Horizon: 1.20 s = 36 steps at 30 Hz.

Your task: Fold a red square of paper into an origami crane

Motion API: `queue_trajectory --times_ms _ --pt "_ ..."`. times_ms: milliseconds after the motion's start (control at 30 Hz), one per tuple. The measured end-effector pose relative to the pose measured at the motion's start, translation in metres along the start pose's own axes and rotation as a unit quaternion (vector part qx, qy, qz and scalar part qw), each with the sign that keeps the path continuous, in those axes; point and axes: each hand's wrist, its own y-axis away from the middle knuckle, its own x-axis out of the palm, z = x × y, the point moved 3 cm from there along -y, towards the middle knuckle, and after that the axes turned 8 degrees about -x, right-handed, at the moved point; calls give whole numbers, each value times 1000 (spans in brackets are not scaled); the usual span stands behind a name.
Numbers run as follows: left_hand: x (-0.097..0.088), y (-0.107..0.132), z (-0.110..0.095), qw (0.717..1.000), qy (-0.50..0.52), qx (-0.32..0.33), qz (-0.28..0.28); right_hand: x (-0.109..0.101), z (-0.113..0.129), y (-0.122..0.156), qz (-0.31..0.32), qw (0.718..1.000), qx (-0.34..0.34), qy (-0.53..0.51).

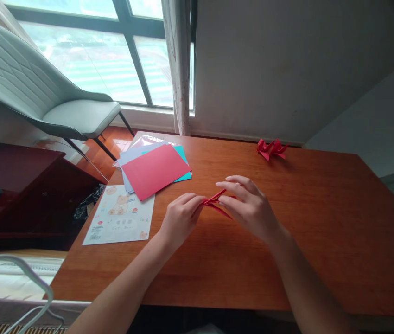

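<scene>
Two red figures (277, 149) sit between one and two o'clock of one folded paper (214, 201) the left hand (182, 215) pinches and the half-open right hand (251, 204) touches.

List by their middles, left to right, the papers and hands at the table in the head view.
Bear-printed sheet, flat red sheet, left hand, folded red paper, right hand, small folded red figures.

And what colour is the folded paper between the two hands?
The folded paper is red, seen in the head view, the only one here.
</scene>
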Motion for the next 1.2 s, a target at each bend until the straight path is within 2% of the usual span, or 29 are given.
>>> queue_trajectory --times_ms 167,333,467,567,667,733,800,900,1067,1200 --pt "-2 -2 3 1000 5 -14 -21 -3 -8 2 -25 999 14 -23" --pt "-4 -3 6 998 24 -48 -12 -7 -14 1 -72 994 32 -73" --pt "-7 -4 4 996 63 -64 -5 -11 -18 1 -148 974 122 -119" --pt "-10 -5 -1 994 90 -57 -9 -7 -16 1 -149 940 179 -248" --pt "-12 -6 -4 992 119 -47 -9 1 -15 3 -134 870 223 -419" --pt "-14 -6 -6 989 141 -42 -4 3 -17 5 -131 820 252 -496" --pt "-14 -5 -6 986 159 -41 2 4 -18 6 -113 797 266 -531" --pt "-14 -4 -6 984 173 -41 14 2 -17 4 -59 805 258 -532" --pt "-10 -2 -7 979 199 -23 46 -1 -8 -4 -6 858 217 -465" --pt "-6 -2 -8 969 233 -25 78 2 -1 -6 19 871 219 -440"
